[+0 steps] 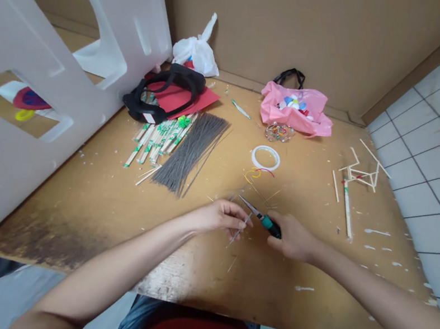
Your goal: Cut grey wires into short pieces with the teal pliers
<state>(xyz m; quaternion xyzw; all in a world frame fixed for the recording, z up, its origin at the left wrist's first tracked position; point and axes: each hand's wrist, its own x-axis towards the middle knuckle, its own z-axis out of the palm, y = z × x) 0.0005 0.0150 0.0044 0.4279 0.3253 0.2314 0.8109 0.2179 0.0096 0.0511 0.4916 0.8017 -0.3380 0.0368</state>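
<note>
My left hand (223, 216) pinches a short, thin grey wire (238, 232) between thumb and fingers. Wrapped round the dark-and-teal handles of needle-nose pliers (268, 223) is my right hand (292, 237). The pliers' slim jaws point left, just above my left fingertips; whether they touch the wire I cannot tell. Loose thin strands lie on the table just beyond the pliers. Further off are yellow and red bits of wire (252, 176) and a white tape roll (266, 158). A bundle of grey wires (192, 154) lies left of my hands.
Wrapped chopsticks (155, 144), a black strap (158, 114) and red card (190, 104) lie at left. A white bag (197, 54) and pink bag (316, 113) stand at the back. A stick frame (363, 175) is at right; a white plastic panel (116, 4) borders the left.
</note>
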